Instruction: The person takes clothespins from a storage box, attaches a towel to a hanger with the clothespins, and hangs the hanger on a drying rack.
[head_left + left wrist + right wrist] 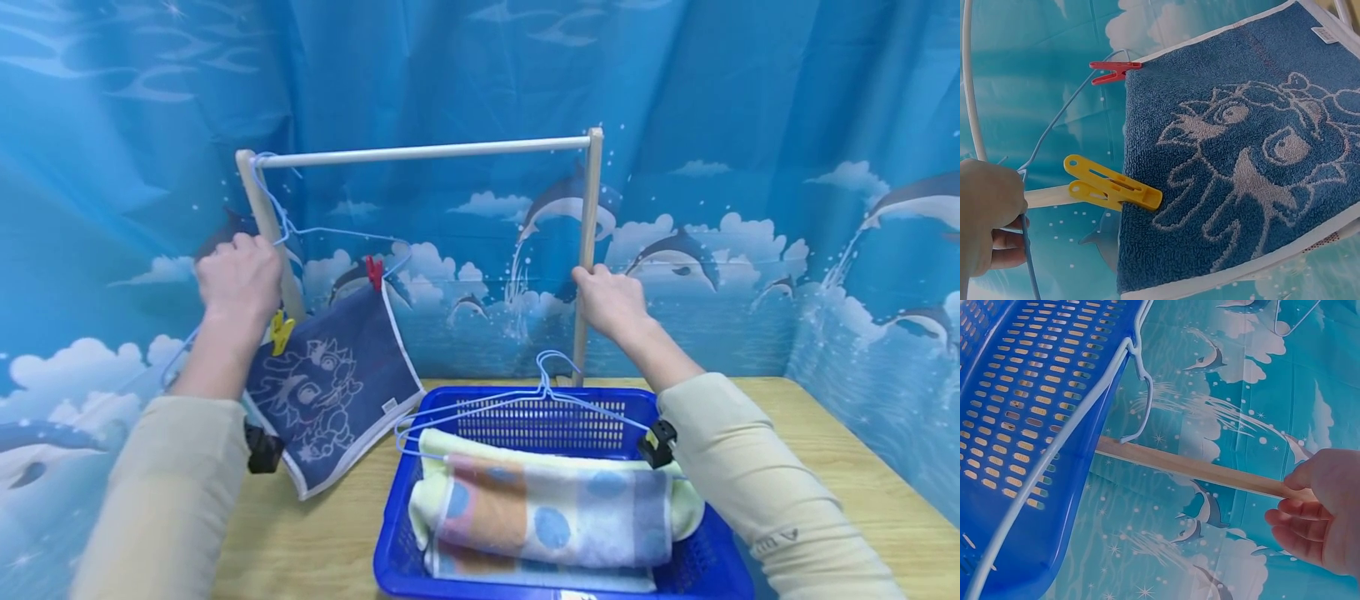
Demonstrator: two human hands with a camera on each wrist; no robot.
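Note:
In the head view my left hand (242,279) grips a light blue wire hanger (341,232) just below its hook, which is over the left end of the rack's white rail (427,152). From this hanger a dark blue towel (330,392) with a pale cartoon outline slants down, held by a red clothespin (375,272) and a yellow clothespin (281,333). The left wrist view shows fingers curled round the hanger wire (1063,111). My right hand (613,302) holds the rack's right wooden post (590,200), thumb and fingers about it in the right wrist view.
A blue plastic basket (390,533) stands on the wooden table (847,467), close in front of the rack. Inside it are folded patterned towels (551,508), with more blue hangers (543,392) lying on top. A dolphin-print curtain (465,75) surrounds the table.

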